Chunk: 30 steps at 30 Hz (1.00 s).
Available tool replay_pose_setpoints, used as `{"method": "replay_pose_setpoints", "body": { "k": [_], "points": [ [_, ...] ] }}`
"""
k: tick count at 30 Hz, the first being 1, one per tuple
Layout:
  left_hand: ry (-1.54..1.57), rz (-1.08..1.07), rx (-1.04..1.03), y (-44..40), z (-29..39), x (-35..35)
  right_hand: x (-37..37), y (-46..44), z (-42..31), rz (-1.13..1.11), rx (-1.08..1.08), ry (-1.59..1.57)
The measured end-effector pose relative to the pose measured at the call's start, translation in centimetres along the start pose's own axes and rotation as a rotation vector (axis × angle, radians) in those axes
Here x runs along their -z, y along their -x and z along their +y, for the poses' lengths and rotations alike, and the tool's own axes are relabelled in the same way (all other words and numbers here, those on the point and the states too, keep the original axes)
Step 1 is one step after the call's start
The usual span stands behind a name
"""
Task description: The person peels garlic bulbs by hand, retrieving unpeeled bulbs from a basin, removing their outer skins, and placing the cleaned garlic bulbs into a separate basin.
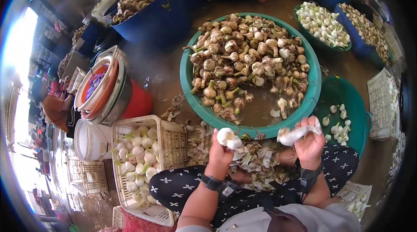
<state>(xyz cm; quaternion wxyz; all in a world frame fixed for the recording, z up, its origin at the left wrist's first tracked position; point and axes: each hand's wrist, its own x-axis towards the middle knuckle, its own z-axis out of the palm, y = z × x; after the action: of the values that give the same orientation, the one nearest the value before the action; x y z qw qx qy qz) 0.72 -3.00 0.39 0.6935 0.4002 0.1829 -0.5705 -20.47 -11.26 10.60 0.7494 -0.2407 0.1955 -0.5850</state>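
My left hand [219, 158] is closed around a clean white garlic bulb [229, 139], held above my lap near the front rim of a round green tub [187, 88]. In my right hand [310, 145] is a strip of pale garlic skin [295, 135], with the fingers curled over it and one browned end sticking out to the left. Unpeeled garlic bulbs [243, 58] with brown skins and stems are heaped in the tub. Loose garlic skins [256, 158] lie in a pile between my legs, below both hands.
A cream plastic crate [171, 145] of white bulbs stands at my left. To the right, a green basin [332, 95] holds several white bulbs. Blue barrels [152, 25] of garlic stand behind. A person [58, 110] sits at far left, beyond stacked basins [114, 88].
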Motion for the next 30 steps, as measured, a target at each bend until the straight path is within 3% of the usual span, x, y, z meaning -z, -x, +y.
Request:
{"method": "replay_pose_setpoints", "body": {
  "k": [2,4,5,6,8,10,12,14,16,17,18,20,21,22,23,24,26,27,29,30],
  "points": [
    [0.042,-0.056,0.021,-0.8,0.8,1.4,1.3,-0.8,-0.1,-0.169,-0.087,0.229],
    [0.091,0.033,-0.031,0.4,0.7,-0.5,1.3,-0.6,1.4,-0.435,-0.340,1.149],
    [0.083,0.034,-0.013,0.0,0.3,-0.1,2.3,0.0,3.8,-0.606,0.077,1.601],
    [-0.063,0.027,-0.100,-0.5,-0.1,0.8,1.5,0.5,5.1,-0.616,0.021,1.654],
    [-0.199,0.014,-0.180,-0.6,-1.1,0.4,-0.1,0.5,7.5,-0.583,0.139,1.514],
    [-0.522,0.088,-0.370,0.8,-1.3,-1.5,0.4,0.0,9.5,-0.677,0.257,1.386],
    [-0.479,0.094,-0.346,0.1,-0.9,-0.3,2.0,0.4,9.7,-0.802,0.299,1.405],
    [-0.139,0.086,-0.095,-0.1,0.4,0.1,4.9,1.1,9.8,-0.924,0.351,1.412],
    [-0.035,0.072,-0.035,-0.2,2.1,1.0,8.6,1.6,9.8,-1.155,-0.089,1.830],
    [-0.006,0.065,-0.057,-0.1,2.5,1.3,5.8,1.1,7.7,-1.027,-0.373,1.835],
    [0.020,0.056,-0.069,0.3,2.8,1.1,6.6,0.3,8.3,-1.014,-0.386,1.840],
    [0.170,0.212,-0.345,2.2,5.1,0.6,10.0,-1.4,10.2,-0.379,-0.092,1.256],
    [0.268,0.206,-0.476,3.1,7.5,2.1,10.9,-3.3,10.1,-0.186,-0.033,1.282],
    [0.361,0.041,-0.727,3.0,9.5,5.5,11.9,-5.9,10.0,0.000,0.031,1.297],
    [0.584,0.096,-0.766,4.4,10.8,4.6,14.6,-8.7,10.3,0.111,-0.013,1.524],
    [0.685,0.318,-0.841,5.8,11.1,1.1,16.7,-11.2,10.3,0.220,-0.067,1.743],
    [0.501,0.309,-0.798,5.1,11.2,2.2,14.7,-14.0,8.9,0.359,-0.466,2.179],
    [0.499,0.308,-0.797,3.8,10.9,2.7,16.6,-15.0,9.5,0.362,-0.467,2.178],
    [0.181,0.119,-0.602,1.4,9.0,3.4,22.0,-16.7,11.6,-0.123,-0.733,2.123],
    [0.069,0.128,-0.521,1.1,7.5,1.5,20.9,-16.0,11.8,-0.138,-0.742,2.127]
  ]
}}
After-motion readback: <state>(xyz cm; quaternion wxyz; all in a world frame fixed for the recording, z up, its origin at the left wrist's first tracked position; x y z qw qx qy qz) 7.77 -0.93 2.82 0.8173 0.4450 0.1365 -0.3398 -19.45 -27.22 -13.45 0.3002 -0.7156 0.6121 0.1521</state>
